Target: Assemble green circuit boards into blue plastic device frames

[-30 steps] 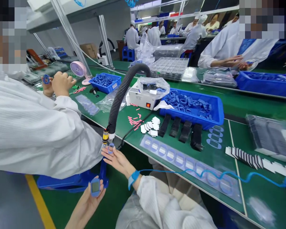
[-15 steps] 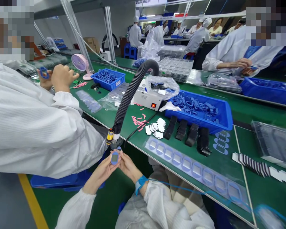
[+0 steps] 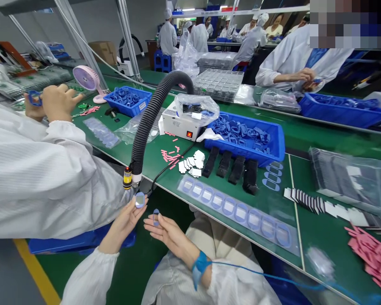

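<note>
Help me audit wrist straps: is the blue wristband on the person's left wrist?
No, the blue wristband is around the wrist of the right hand, with a blue cord attached.

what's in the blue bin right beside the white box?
Loose blue plastic parts, some frame-shaped, heaped in the blue bin. The pile's lower layers are covered; can't tell what's there.

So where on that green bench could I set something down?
Bare bench shows between the white card row and clear plastic bundle, and a smaller patch between the loose blue frames and long strip. Around the white box, it's crowded.
</note>
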Tool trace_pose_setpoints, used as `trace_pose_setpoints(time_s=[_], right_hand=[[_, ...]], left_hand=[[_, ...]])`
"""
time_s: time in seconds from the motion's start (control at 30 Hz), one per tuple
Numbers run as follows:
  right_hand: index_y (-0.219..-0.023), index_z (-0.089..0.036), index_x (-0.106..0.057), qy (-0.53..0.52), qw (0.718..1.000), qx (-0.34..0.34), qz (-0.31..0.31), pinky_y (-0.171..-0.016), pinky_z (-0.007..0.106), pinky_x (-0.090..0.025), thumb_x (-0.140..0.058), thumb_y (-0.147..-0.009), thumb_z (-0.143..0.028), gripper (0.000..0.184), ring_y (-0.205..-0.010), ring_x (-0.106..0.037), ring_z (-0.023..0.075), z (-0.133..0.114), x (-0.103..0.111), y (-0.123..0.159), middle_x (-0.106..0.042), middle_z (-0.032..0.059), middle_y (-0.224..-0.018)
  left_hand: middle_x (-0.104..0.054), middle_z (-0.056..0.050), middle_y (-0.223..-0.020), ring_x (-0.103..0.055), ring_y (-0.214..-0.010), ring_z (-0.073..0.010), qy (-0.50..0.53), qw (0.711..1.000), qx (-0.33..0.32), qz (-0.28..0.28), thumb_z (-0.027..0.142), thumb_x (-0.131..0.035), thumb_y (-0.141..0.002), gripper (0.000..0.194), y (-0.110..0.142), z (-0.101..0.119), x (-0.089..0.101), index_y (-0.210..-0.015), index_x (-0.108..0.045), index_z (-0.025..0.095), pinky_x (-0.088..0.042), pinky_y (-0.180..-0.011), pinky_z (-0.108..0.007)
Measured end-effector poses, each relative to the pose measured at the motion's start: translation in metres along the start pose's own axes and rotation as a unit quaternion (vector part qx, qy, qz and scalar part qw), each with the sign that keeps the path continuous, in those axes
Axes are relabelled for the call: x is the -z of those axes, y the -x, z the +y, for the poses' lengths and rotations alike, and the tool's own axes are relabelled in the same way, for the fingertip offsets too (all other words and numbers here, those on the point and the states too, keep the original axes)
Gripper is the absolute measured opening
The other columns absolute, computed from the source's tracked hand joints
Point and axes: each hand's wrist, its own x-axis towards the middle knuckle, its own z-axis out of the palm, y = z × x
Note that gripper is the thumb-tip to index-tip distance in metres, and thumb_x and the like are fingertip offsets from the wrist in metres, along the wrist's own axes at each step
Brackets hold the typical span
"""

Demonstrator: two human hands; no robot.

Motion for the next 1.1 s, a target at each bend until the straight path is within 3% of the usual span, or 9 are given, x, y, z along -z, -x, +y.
trace_pose_setpoints(time_s=[0.1,0.2,0.27,0.37,0.53,0.77,0.93,1.0,1.1], right_hand=[[-0.101,-0.019,-0.067,-0.039,0.999,0.030,0.017,-0.091,0.036,-0.046,-0.069,-0.075,-0.055,0.044,-0.102,-0.068,0.0220,-0.025,0.009,0.053,-0.072,0.0101,-0.110],[-0.102,-0.022,-0.068,-0.072,0.994,0.068,0.035,-0.089,0.034,-0.048,-0.070,-0.071,-0.059,0.048,-0.100,-0.069,0.0207,-0.053,0.010,0.103,-0.073,0.0088,-0.110],[-0.099,-0.023,-0.071,-0.085,0.990,0.102,0.041,-0.085,0.035,-0.052,-0.072,-0.070,-0.057,0.044,-0.094,-0.071,0.0209,-0.069,0.008,0.132,-0.074,0.0086,-0.105],[-0.095,-0.027,-0.073,-0.084,0.981,0.172,0.022,-0.075,0.031,-0.056,-0.070,-0.074,-0.052,0.033,-0.083,-0.073,0.0191,-0.087,0.005,0.165,-0.077,0.0063,-0.094],[-0.093,-0.032,-0.074,-0.033,0.968,0.243,0.051,-0.066,0.031,-0.058,-0.059,-0.081,-0.058,0.032,-0.074,-0.074,0.0190,-0.102,0.013,0.198,-0.078,0.0044,-0.087],[-0.094,-0.031,-0.073,0.024,0.945,0.292,0.148,-0.058,0.029,-0.058,-0.051,-0.084,-0.063,0.040,-0.072,-0.074,0.0194,-0.105,0.035,0.221,-0.078,0.0060,-0.087],[-0.095,-0.035,-0.072,-0.005,0.941,0.320,0.114,-0.063,0.024,-0.060,-0.050,-0.089,-0.056,0.031,-0.079,-0.075,0.0155,-0.107,0.035,0.229,-0.078,0.0004,-0.091],[-0.095,-0.036,-0.072,0.002,0.933,0.340,0.121,-0.068,0.025,-0.060,-0.049,-0.090,-0.054,0.029,-0.085,-0.074,0.0157,-0.108,0.033,0.233,-0.077,-0.0003,-0.096],[-0.102,-0.034,-0.069,0.058,0.903,0.382,0.186,-0.071,0.030,-0.062,-0.046,-0.091,-0.055,0.034,-0.089,-0.074,0.0195,-0.109,0.033,0.242,-0.076,0.0034,-0.102]], left_hand=[[-0.079,-0.010,-0.092,-0.075,-0.083,-0.0170,-0.010,0.999,0.041,-0.035,0.012,-0.052,-0.092,0.020,0.026,-0.021,-0.027,-0.105,-0.068,0.010,-0.056,-0.086,-0.028],[-0.079,-0.009,-0.097,-0.074,-0.086,-0.0180,0.000,0.995,0.064,-0.074,0.016,-0.055,-0.091,0.019,0.069,-0.035,-0.059,-0.101,-0.071,0.014,-0.057,-0.085,-0.030],[-0.079,-0.007,-0.097,-0.074,-0.086,-0.0182,0.024,0.988,0.082,-0.129,0.023,-0.066,-0.084,0.018,0.096,-0.042,-0.083,-0.099,-0.073,0.017,-0.057,-0.082,-0.028],[-0.080,-0.001,-0.091,-0.074,-0.083,-0.0155,0.065,0.968,0.111,-0.215,0.034,-0.080,-0.070,0.026,0.128,-0.053,-0.118,-0.093,-0.076,0.022,-0.057,-0.076,-0.021],[-0.079,0.000,-0.094,-0.072,-0.089,-0.0147,0.090,0.949,0.154,-0.259,0.037,-0.073,-0.078,0.024,0.157,-0.075,-0.159,-0.096,-0.075,0.022,-0.055,-0.080,-0.020],[-0.078,-0.004,-0.086,-0.072,-0.089,-0.0200,0.097,0.943,0.161,-0.275,0.041,-0.064,-0.085,0.029,0.176,-0.096,-0.186,-0.097,-0.074,0.017,-0.054,-0.086,-0.029],[-0.078,-0.005,-0.091,-0.070,-0.101,-0.0243,0.092,0.946,0.171,-0.261,0.044,-0.066,-0.082,0.033,0.179,-0.104,-0.194,-0.100,-0.074,0.017,-0.053,-0.092,-0.031],[-0.078,-0.006,-0.096,-0.068,-0.104,-0.0236,0.094,0.947,0.173,-0.252,0.042,-0.066,-0.082,0.033,0.179,-0.105,-0.196,-0.100,-0.074,0.016,-0.052,-0.094,-0.030],[-0.078,-0.003,-0.100,-0.069,-0.105,-0.0195,0.109,0.952,0.172,-0.228,0.038,-0.063,-0.085,0.025,0.181,-0.105,-0.198,-0.098,-0.074,0.019,-0.053,-0.095,-0.027]])
